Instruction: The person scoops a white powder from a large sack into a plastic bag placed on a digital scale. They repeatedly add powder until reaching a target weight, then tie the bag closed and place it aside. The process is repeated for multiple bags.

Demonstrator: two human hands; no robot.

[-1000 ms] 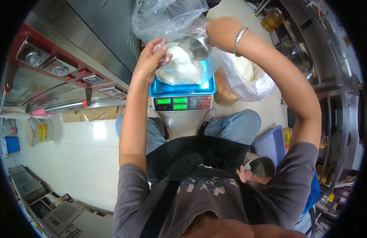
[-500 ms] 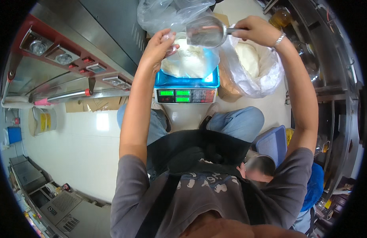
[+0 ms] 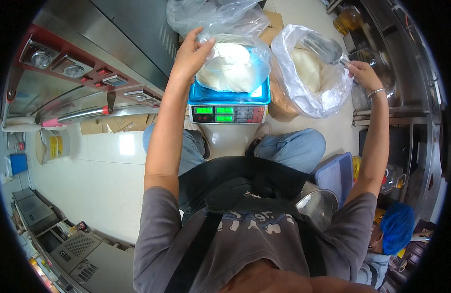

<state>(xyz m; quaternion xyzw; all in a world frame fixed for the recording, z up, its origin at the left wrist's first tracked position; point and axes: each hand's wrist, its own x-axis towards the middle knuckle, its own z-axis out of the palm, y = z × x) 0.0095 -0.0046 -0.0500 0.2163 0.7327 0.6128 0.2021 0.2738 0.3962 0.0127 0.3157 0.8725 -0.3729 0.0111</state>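
Observation:
A clear plastic bag (image 3: pixel 224 73) of white powder rests on the blue pan of a digital scale (image 3: pixel 229 112) with green lit displays. My left hand (image 3: pixel 190 56) is at the bag's upper left rim, the plastic between its thumb and fingers. To the right stands a large white sack (image 3: pixel 328 100), rolled open, with pale powder (image 3: pixel 306 71) inside. My right hand (image 3: pixel 364 75) grips the handle of a metal scoop (image 3: pixel 325 48). The scoop lies over the sack's upper right mouth, tilted toward the powder; whether it touches the powder I cannot tell.
Crumpled clear plastic (image 3: pixel 213 19) lies beyond the scale. A steel oven with a red control panel (image 3: pixel 64 63) flanks the left, metal shelving (image 3: pixel 406 117) the right. A purple-grey basket (image 3: pixel 336 178) and a metal bowl (image 3: pixel 318 205) sit near my right side. A person in a blue cap (image 3: pixel 397 227) is at lower right.
My right hand has carried the scoop from above the plastic bag rightward to the white sack. My left hand has stayed by the bag's rim. The blue-capped person shows more at lower right.

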